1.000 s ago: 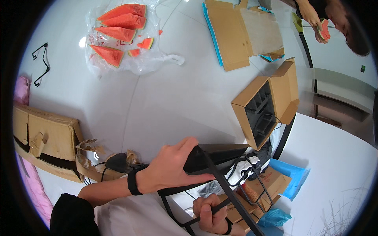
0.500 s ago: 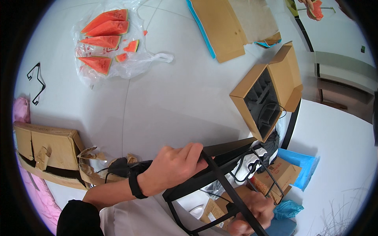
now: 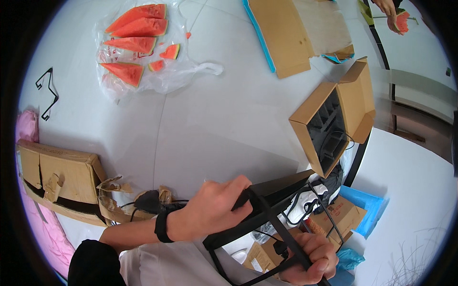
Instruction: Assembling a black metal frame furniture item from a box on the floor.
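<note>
A black metal frame [image 3: 280,229] with bent tube legs and a dark flat panel [image 3: 281,189] stands tilted in front of me. My left hand [image 3: 212,209], with a black band at the wrist, is closed round the frame's upper corner; a dark end shows between its fingers. Lower down on the right, my right hand [image 3: 312,260] wraps its fingers round a bar of the same frame. The lap below is covered by light grey cloth [image 3: 157,262]. My palms and the undersides of the bars are hidden.
Watermelon slices [image 3: 140,27] lie on a white plastic bag [image 3: 176,81]. An open cardboard box [image 3: 305,121] with black inserts stands right, a torn carton [image 3: 67,176] left. A black bent rod [image 3: 52,93] lies far left. Another person's hand [image 3: 389,10] holds a watermelon piece [image 3: 401,23].
The view has shifted a little, so the floor things sit farther right. My right hand has turned and risen slightly along the bar. Both hands keep hold of the frame.
</note>
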Tool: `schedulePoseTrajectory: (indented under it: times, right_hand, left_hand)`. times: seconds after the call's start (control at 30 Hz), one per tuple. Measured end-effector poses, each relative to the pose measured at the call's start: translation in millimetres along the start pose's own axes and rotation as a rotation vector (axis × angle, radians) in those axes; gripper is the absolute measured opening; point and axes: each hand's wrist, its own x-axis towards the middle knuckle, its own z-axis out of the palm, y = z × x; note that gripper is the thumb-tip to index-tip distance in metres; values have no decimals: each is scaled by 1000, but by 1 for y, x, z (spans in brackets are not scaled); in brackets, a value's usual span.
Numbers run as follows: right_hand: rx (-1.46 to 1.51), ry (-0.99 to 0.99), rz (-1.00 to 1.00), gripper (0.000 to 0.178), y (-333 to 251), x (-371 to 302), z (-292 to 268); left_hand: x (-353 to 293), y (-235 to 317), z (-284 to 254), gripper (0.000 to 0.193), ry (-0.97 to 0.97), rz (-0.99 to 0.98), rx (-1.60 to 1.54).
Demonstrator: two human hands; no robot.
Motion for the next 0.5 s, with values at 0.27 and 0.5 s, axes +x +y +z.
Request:
schedulePoseTrajectory:
  times: [0.27,0.5]
  right_hand:
    - [265,17,105,46,17,10,-16]
    - [335,-78,-8,37,28,9,-12]
  left_hand:
    - [3,-5,-2,25,-54,19,-95]
    - [7,-3,2,28,-33,-50,-162]
